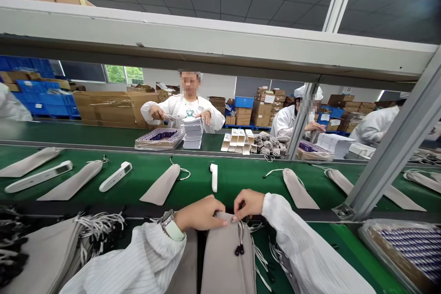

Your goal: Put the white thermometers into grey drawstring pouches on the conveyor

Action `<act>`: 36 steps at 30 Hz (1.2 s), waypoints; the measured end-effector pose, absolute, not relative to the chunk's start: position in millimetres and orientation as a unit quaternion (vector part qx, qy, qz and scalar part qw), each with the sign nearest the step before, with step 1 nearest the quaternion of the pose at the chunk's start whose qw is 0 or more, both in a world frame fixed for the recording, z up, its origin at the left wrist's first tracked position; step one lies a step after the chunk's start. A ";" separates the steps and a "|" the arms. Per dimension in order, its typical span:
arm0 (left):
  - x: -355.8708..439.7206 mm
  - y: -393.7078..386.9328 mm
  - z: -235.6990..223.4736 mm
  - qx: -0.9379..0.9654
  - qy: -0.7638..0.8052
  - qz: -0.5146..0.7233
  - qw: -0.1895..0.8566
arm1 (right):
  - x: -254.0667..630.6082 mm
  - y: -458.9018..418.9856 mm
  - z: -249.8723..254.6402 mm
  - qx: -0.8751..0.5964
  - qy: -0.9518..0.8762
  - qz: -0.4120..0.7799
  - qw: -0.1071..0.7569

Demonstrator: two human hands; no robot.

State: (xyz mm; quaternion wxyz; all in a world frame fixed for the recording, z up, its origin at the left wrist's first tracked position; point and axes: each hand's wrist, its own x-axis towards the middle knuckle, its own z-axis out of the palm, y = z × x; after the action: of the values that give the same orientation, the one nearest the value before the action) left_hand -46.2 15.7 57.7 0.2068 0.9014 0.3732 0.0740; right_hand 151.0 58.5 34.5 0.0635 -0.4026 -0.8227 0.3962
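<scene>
My left hand, with a watch on its wrist, is closed on the top edge of a grey-beige drawstring pouch, thumb on the near side. My right hand pinches the same pouch at its upper right, close to the cord. Two dark cord ends hang down over the pouch's front. Other pouches lie beneath and beside it, with white cords trailing to the right. Just beyond my hands, a white handheld device rests on the green belt. My fingertips behind the fabric are partly hidden.
A stack of pouches with bunched cords lies at left. More pouches and white devices are spaced along the belt. At right sits a wrapped tray of batteries. A slanted metal post and overhead shelf frame the bench; co-workers sit opposite.
</scene>
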 end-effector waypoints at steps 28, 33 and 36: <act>-21.4 6.9 54.9 0.823 0.382 0.286 0.308 | 139.8 50.2 74.7 -0.228 -0.501 0.649 0.526; -19.8 7.3 52.0 0.812 0.382 0.308 0.317 | 133.5 47.9 74.1 -0.203 -0.460 0.673 0.542; -19.5 7.0 52.0 0.812 0.375 0.316 0.318 | 134.9 48.4 75.1 -0.213 -0.444 0.654 0.574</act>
State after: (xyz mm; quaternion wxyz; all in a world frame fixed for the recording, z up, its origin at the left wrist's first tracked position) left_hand -19.5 7.0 52.0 0.3184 0.8117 0.3745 0.3155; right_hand 134.9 48.4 75.1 0.5742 -0.2132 -0.4437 0.6542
